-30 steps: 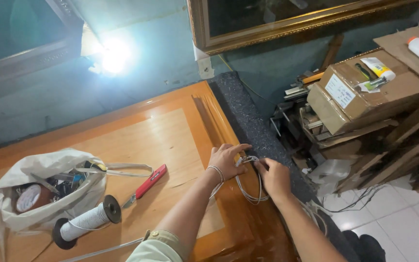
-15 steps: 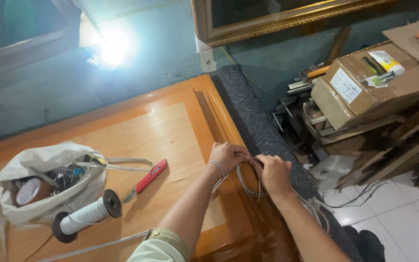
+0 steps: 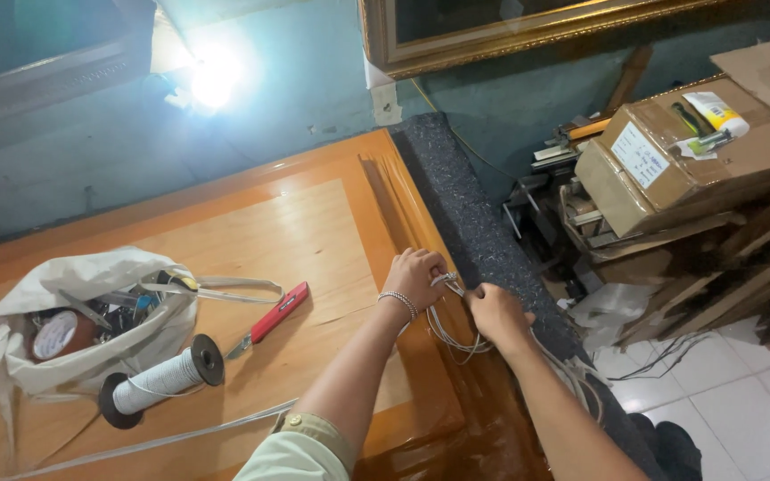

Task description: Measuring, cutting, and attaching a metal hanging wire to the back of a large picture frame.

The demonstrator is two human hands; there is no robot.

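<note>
My left hand [image 3: 414,277] and my right hand [image 3: 495,313] meet at the right edge of an orange wooden panel [image 3: 251,240]. Both pinch a bundle of thin white cord [image 3: 449,331], which loops down between them and trails off to the lower right. A beaded bracelet [image 3: 398,304] sits on my left wrist. A spool of white cord [image 3: 160,380] with black ends lies on the panel to the left, one strand running toward the bottom edge.
A red-handled tool [image 3: 271,317] lies beside the spool. A pale cloth bag [image 3: 82,312] holding tape and tools sits at the left. Dark grey padding [image 3: 474,223] borders the panel. Cardboard boxes [image 3: 679,160] and wood scraps crowd the right, above a tiled floor [image 3: 741,401].
Both hands stay at the panel's edge, working the cord; the loop between them has shifted slightly. The view has tilted a little.
</note>
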